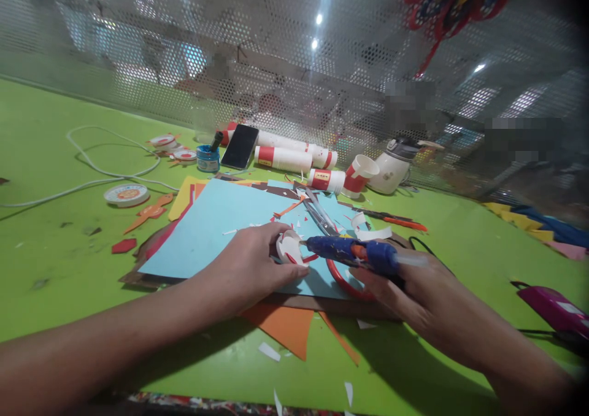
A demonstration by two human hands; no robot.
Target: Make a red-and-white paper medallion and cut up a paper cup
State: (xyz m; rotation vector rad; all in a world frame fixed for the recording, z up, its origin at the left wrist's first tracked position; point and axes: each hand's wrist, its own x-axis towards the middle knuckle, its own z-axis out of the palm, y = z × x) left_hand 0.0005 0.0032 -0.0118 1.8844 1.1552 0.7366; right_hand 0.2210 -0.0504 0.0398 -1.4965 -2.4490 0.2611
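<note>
Between the thumb and fingers of my left hand (248, 262) is a small white paper cup piece (289, 248) with red marks, tilted toward the right. My right hand (414, 287) grips a blue hot glue gun (340, 250). Its nozzle points left and is at the cup piece; whether they touch I cannot tell. Beneath both hands lies a light blue sheet of paper (197, 232) on a stack of coloured sheets. Red-handled scissors (322, 215) rest on the sheet, with one handle loop partly hidden under the glue gun.
Paper cups (283, 159), a phone (240, 146), a blue jar (208, 158) and a white bottle (391, 167) stand or lie along the back. A white cable (110, 173) curls at left beside a round lid (126, 195). Orange scraps (288, 330) stick out in front. A magenta device (554, 308) sits at right.
</note>
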